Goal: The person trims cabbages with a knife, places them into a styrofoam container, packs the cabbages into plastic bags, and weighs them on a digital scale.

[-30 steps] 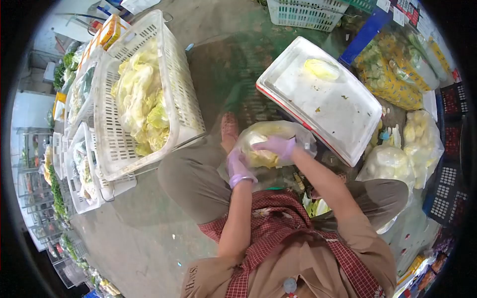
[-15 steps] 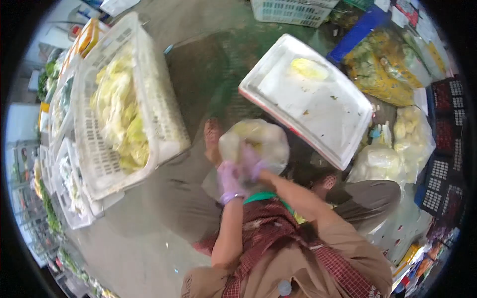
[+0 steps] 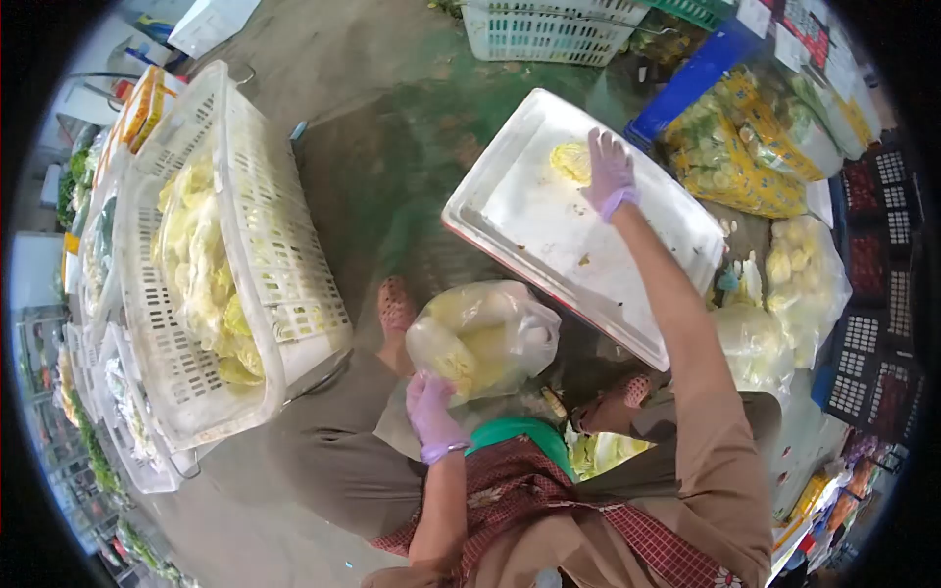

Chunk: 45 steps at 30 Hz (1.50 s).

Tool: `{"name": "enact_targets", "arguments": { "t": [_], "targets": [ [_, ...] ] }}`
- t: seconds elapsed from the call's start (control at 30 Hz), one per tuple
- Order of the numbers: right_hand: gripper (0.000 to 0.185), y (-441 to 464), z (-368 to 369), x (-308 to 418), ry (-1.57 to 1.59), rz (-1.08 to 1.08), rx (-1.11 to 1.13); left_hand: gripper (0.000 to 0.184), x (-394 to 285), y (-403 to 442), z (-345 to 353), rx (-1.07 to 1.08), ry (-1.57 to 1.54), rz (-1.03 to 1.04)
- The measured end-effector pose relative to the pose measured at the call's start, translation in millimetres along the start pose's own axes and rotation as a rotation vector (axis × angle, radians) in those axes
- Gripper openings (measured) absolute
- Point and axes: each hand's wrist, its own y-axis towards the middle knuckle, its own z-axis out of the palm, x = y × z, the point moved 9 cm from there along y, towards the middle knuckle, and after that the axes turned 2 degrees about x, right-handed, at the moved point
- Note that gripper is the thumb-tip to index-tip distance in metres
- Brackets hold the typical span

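Cabbage (image 3: 567, 163) at right hand (image 3: 612, 174), bag (image 3: 495, 333) in left hand (image 3: 434, 412)

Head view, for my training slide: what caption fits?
Left hand grips a clear bag of cabbages; right hand partly covers a loose cabbage on a white tray.

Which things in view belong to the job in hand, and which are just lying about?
In use:
- clear bag, gripped by the left hand
- cabbage, right hand at its edge
- white tray, under that cabbage

Probably just lying about:
- yellow-printed bag
- dark crates, far right
- large white crate, left; untouched, though it may belong
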Motion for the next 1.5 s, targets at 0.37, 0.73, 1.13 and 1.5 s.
{"name": "enact_targets", "arguments": {
  "t": [0.37, 0.73, 1.13, 1.5],
  "targets": [
    [0.083, 10, -11, 22, 0.511, -0.086, -0.02, 0.019, 4, -2, -2, -0.002, -0.038, 0.032],
    [0.082, -236, -101, 228, 0.881, -0.974, 0.392, 0.018, 2, -6, -28, -0.126, -0.188, -0.051],
    [0.059, -263, -76, 126, 0.314, -0.09, -0.116, 0.018, 7, 13, -27, 0.097, 0.036, 0.071],
    [0.025, -262, -134, 88, 1.416, -0.254, 0.097, 0.011, -94, -41, -28, 0.223, 0.014, 0.237]
  ]
}}
